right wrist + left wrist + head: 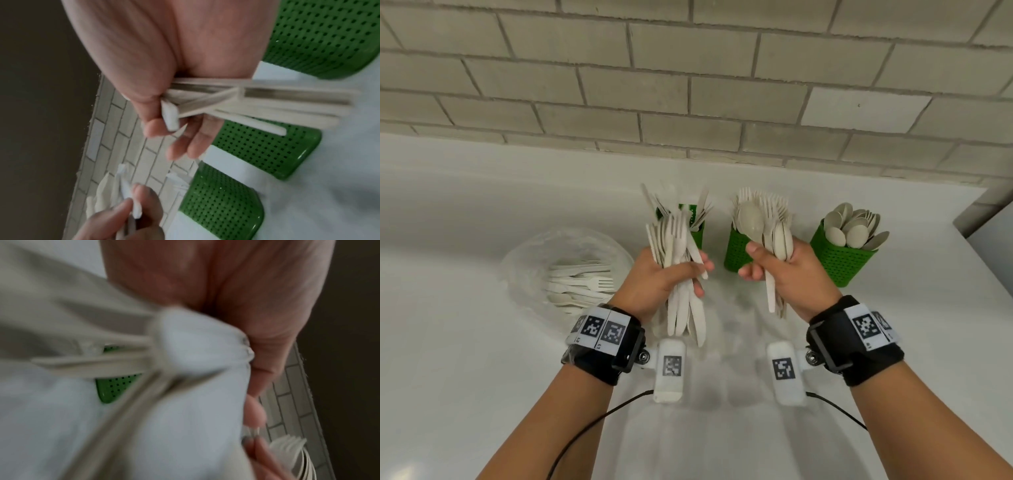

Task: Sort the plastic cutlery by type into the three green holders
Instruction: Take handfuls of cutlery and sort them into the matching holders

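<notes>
Three green perforated holders stand in a row by the wall: the left holder (697, 233) with knives, the middle holder (736, 253) with forks, the right holder (842, 260) full of spoons. My left hand (671, 277) grips an upright bundle of forks and knives (674, 253) in front of the left holder. My right hand (777, 263) grips a bundle of spoons (763, 226) in front of the middle holder. The right wrist view shows my right hand (180, 126) curled round the spoon handles (257, 104), the holders (261, 144) behind. The left wrist view is blurred, showing handles (123, 363) and a green patch (115, 387).
A clear plastic bag (558, 274) with loose forks and other cutlery lies on the white counter (482, 359) at the left. A tiled wall (688, 85) rises right behind the holders. The counter ends at the right, past the spoon holder.
</notes>
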The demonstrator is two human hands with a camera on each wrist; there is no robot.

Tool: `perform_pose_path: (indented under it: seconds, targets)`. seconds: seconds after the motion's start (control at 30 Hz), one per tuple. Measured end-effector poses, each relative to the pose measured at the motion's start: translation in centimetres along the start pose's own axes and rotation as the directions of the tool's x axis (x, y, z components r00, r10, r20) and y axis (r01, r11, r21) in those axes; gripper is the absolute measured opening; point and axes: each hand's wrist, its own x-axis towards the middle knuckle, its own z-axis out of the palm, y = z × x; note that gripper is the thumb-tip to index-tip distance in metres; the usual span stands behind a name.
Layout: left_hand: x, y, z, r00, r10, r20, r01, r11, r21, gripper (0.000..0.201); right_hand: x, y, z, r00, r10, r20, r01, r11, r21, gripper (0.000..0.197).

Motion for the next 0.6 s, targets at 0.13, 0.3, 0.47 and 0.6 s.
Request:
perform_pose_path:
  seconds: [0.13, 0.3, 0.47, 0.6]
  targets:
    - [-0.4, 0.2, 1.3, 0.971, -0.021, 0.239, 0.005, 0.998, 0.067, 0.019, -0.6, -0.9, 1.4, 0.994, -0.042, 0.097, 0.046, 0.998, -0.04, 0.022]
    - [-0.7, -0.3, 1.4, 0.971, -0.021, 0.238, 0.004, 0.997, 0.071, 0.018, -0.8, -0.2, 1.4, 0.997, -0.039, 0.065, 0.039, 0.999, -0.01, 0.02]
    - [-0.7, -0.7, 0.8, 0.991, -0.081, 0.103, 0.082, 0.997, -0.011, 0.014, 0.2, -0.6, 0.4, 0.978, 0.116, -0.172, -0.066, 0.96, 0.273, 0.023]
    - [-0.6, -0.4, 1.1, 0.985, -0.082, 0.155, 0.079, 0.996, 0.03, 0.015, 0.0, -0.6, 0.7, 0.993, 0.089, -0.078, -0.064, 0.958, 0.279, 0.017]
